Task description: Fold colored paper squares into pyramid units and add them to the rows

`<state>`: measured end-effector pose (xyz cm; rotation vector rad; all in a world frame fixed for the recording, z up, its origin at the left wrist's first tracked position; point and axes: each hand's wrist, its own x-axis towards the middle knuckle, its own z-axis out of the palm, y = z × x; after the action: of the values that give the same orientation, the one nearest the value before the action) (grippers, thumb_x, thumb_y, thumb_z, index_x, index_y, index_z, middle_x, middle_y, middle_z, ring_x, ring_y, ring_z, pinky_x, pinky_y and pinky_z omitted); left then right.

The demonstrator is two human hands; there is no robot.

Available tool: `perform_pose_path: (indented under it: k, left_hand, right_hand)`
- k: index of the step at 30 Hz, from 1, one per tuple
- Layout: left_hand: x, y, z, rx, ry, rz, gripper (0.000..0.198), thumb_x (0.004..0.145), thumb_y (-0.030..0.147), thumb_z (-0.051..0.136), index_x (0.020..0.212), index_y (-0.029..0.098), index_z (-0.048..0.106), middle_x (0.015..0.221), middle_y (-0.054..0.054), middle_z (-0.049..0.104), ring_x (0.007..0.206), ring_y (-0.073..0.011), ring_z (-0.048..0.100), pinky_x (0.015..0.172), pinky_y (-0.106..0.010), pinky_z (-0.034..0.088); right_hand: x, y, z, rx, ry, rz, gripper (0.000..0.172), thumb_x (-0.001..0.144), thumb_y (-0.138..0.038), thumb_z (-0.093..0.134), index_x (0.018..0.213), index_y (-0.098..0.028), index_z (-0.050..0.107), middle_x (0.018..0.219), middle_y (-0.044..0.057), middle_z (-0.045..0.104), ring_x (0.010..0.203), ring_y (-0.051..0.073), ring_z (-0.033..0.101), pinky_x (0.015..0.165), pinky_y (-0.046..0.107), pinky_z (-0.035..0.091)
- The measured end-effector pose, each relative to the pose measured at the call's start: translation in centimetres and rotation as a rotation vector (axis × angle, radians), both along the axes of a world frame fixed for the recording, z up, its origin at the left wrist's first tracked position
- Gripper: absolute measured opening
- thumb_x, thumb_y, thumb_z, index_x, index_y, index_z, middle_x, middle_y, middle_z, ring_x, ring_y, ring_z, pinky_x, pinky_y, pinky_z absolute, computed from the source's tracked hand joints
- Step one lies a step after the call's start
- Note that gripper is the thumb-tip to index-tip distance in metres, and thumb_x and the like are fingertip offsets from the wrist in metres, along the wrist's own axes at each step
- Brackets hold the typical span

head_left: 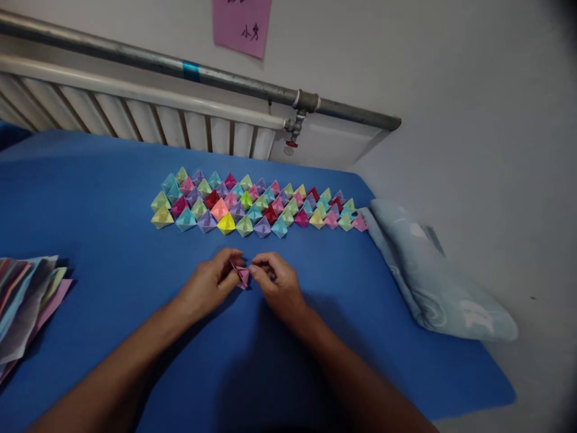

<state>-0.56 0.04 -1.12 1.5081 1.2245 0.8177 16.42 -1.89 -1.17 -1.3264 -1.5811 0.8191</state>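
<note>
A small pink paper boat (243, 276) is between my two hands over the blue surface. My left hand (215, 278) pinches it from the left, thumb in front and fingers behind. At its right edge, my right hand (278, 281) has thumb and forefinger closed together; the fingertips appear to grip the paper there, though the contact is very small. Beyond my hands stand several rows of folded paper boats (244, 226) in yellow, green, blue, purple, pink and red, packed close together.
The blue surface (112, 252) carries a fanned stack of coloured paper sheets (33, 300) at the left. A folded pale-blue blanket (433, 276) lies at the right against the wall. Behind are a white radiator (171, 125), a metal pipe (243, 84) and a red-handled valve (292, 144).
</note>
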Motion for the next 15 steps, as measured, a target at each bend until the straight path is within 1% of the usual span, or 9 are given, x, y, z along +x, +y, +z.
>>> perform_pose_path:
  k: [2,6,10,13,15]
  left_hand:
    - [0.15,-0.22,0.23,0.032,0.032,-0.028,0.041,0.076,0.038,0.06,0.112,0.02,0.061,0.099,-0.009,0.075,0.085,-0.0256,0.072,0.077,-0.038,0.056]
    - [0.32,-0.55,0.56,0.104,0.143,-0.056,0.038,0.078,0.036,0.058,0.113,0.021,0.063,0.088,-0.006,0.076,0.078,-0.0241,0.072,0.073,-0.035,0.054]
    - [0.51,-0.89,0.39,0.17,0.217,-0.101,0.038,0.081,0.032,0.053,0.116,0.022,0.063,0.094,-0.006,0.076,0.082,-0.0243,0.072,0.074,-0.033,0.052]
    - [0.7,-0.98,0.15,0.168,0.23,-0.066,0.038,0.08,0.029,0.05,0.115,0.022,0.063,0.098,-0.006,0.075,0.086,-0.0246,0.071,0.077,-0.034,0.052]
    - [0.77,-0.95,0.12,0.121,0.195,-0.033,0.035,0.079,0.031,0.051,0.111,0.023,0.064,0.092,-0.005,0.075,0.082,-0.0242,0.071,0.074,-0.033,0.052]
  right_hand:
    - [-0.02,0.15,-0.29,-0.023,-0.034,0.042,0.007,0.081,-0.026,0.06,0.082,-0.022,0.066,0.081,0.0,0.064,0.065,0.011,0.055,0.063,0.023,0.046]
    - [-0.23,0.16,-0.58,-0.031,-0.099,0.081,0.01,0.078,-0.018,0.057,0.078,-0.023,0.066,0.077,-0.001,0.064,0.065,0.011,0.055,0.063,0.023,0.045]
    - [-0.46,0.1,-0.58,-0.024,-0.151,0.058,0.012,0.078,-0.016,0.054,0.075,-0.022,0.063,0.071,-0.002,0.062,0.065,0.012,0.054,0.063,0.023,0.043]
    - [-0.55,0.0,-0.62,-0.035,-0.138,0.047,0.012,0.082,-0.019,0.052,0.073,-0.022,0.06,0.064,-0.003,0.057,0.061,0.012,0.052,0.058,0.022,0.041]
    - [-0.56,-0.08,-0.66,-0.039,-0.129,0.044,0.014,0.083,-0.02,0.051,0.073,-0.023,0.06,0.062,-0.003,0.056,0.06,0.012,0.051,0.057,0.022,0.04]
